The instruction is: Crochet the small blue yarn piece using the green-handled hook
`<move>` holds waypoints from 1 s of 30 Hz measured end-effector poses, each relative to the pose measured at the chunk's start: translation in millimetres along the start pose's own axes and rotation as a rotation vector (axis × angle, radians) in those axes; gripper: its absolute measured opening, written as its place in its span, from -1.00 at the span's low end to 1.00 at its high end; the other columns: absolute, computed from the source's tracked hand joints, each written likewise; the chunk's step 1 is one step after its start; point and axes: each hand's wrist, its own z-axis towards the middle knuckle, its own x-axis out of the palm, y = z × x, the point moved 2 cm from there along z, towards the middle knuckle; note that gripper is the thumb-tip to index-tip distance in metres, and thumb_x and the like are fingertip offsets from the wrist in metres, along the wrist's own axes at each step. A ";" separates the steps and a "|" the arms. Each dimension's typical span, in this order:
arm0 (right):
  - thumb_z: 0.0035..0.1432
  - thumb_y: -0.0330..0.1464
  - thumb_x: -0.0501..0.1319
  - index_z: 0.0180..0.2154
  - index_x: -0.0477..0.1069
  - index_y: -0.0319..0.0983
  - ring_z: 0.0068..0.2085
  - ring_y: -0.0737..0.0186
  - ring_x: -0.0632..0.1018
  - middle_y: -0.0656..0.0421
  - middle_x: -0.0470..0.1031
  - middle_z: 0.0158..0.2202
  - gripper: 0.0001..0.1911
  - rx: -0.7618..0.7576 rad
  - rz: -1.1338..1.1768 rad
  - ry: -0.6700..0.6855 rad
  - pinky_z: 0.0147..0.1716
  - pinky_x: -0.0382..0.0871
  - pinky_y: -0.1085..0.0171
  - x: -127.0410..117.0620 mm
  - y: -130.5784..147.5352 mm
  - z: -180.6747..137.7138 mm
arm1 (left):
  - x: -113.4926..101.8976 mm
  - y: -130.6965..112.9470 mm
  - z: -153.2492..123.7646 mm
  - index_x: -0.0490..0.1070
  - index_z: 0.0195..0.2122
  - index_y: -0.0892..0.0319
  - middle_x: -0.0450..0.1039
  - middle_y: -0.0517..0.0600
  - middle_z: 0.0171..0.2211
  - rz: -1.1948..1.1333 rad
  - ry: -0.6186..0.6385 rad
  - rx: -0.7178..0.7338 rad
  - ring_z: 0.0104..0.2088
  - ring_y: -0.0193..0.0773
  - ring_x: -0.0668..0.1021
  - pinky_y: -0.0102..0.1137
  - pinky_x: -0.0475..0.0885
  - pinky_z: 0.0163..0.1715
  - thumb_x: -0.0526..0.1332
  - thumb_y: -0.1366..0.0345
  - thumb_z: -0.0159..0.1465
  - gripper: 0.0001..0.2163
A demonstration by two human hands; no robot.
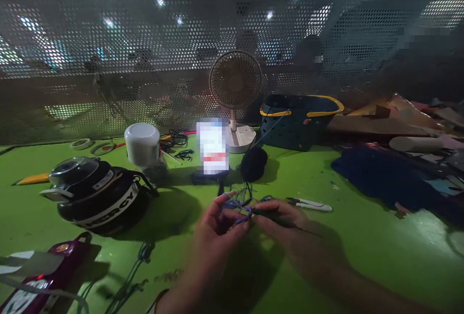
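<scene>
table [391, 256]: green top, carries the lot; middle in front of the person given to the handwork.
basket [286, 133]: dark, yellow handle, at the back by the fan. inside too dark, can't tell contents.
jug [105, 198]: black, clear lid on, off to the left, probably to spare elbow room. contents hidden.
fan [235, 82]: upright behind the phone, head facing the seat, likely for air.
left hand [213, 232]: pinching the yarn piece, strand up by the index finger, likely for tension.
right hand [290, 229]: gripping the hook pen-like, probably for fine control.
jar [142, 145]: white, behind the jug. contents not visible.
phone [212, 147]: upright, lit side to the person, presumably readable hands-free. screen blurred.
ball [254, 164]: black yarn, right of the phone.
snips [311, 205]: white, lying just beyond the right hand, likely for easy reach.
hook [273, 217]: dark handle, front end at the yarn piece.
yarn piece [249, 212]: purple loop, between both hands, above the table.
</scene>
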 end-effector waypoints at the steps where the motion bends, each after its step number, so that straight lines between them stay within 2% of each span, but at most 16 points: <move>1: -0.04 -0.22 0.40 -0.32 0.59 -0.16 -0.31 0.19 0.60 0.14 0.63 -0.28 -0.79 -0.003 0.013 0.006 -0.47 0.46 0.32 0.2 -1.2 0.4 | 0.0 0.0 -0.2 0.40 -0.04 0.20 0.54 -0.13 -0.50 0.006 0.007 0.000 -0.39 -0.34 0.57 -0.48 0.45 -0.27 0.50 0.42 -0.07 -0.46; 5: 0.00 -0.25 0.39 -0.29 0.58 -0.16 -0.27 0.18 0.61 0.13 0.62 -0.26 -0.80 -0.010 0.027 0.018 -0.42 0.49 0.29 -0.6 -4.3 1.2 | 0.6 0.0 -1.5 0.41 -0.05 0.20 0.53 -0.13 -0.51 0.042 0.009 -0.006 -0.40 -0.33 0.56 -0.44 0.45 -0.25 0.49 0.42 -0.07 -0.48; 8: 0.05 -0.28 0.37 -0.25 0.57 -0.15 -0.15 0.13 0.60 0.12 0.62 -0.18 -0.82 -0.070 0.008 0.036 -0.22 0.52 0.19 -2.4 -4.6 0.1 | 0.6 0.7 -2.1 0.44 -0.11 0.18 0.53 -0.12 -0.50 0.055 0.013 0.027 -0.35 -0.27 0.58 -0.37 0.45 -0.19 0.48 0.41 -0.07 -0.54; 10: 0.05 -0.29 0.37 -0.26 0.58 -0.14 -0.14 0.13 0.60 0.13 0.62 -0.17 -0.84 -0.113 0.020 0.042 -0.16 0.52 0.17 -3.6 -4.9 -0.7 | 0.1 1.7 -2.0 0.44 -0.12 0.18 0.53 -0.11 -0.50 0.069 0.025 0.033 -0.35 -0.26 0.58 -0.36 0.45 -0.20 0.47 0.40 -0.06 -0.55; 16: 0.04 -0.27 0.38 -0.27 0.59 -0.12 -0.16 0.16 0.61 0.14 0.63 -0.18 -0.84 -0.075 0.053 0.050 -0.27 0.54 0.25 -4.3 -7.5 0.1 | 0.5 0.4 -2.4 0.41 -0.04 0.19 0.52 -0.14 -0.51 0.073 0.042 0.001 -0.40 -0.34 0.55 -0.45 0.43 -0.26 0.47 0.42 -0.03 -0.50; 24: -0.01 -0.31 0.38 -0.34 0.62 -0.09 -0.21 0.17 0.62 0.17 0.66 -0.26 -0.89 -0.159 0.028 0.009 -0.17 0.50 0.19 -3.2 2.8 1.3 | -0.7 -1.8 -2.1 0.39 -0.06 0.17 0.55 -0.10 -0.47 0.079 0.024 0.021 -0.37 -0.30 0.58 -0.45 0.46 -0.32 0.45 0.36 0.02 -0.55; 30: -0.03 -0.33 0.40 -0.35 0.63 -0.11 -0.22 0.18 0.64 0.16 0.67 -0.26 -0.89 -0.109 0.115 0.028 -0.18 0.53 0.21 -3.3 5.3 2.2 | -5.3 -1.2 3.2 0.40 -0.04 0.18 0.53 -0.12 -0.48 0.039 0.064 -0.046 -0.41 -0.38 0.54 -0.53 0.42 -0.38 0.47 0.38 0.03 -0.54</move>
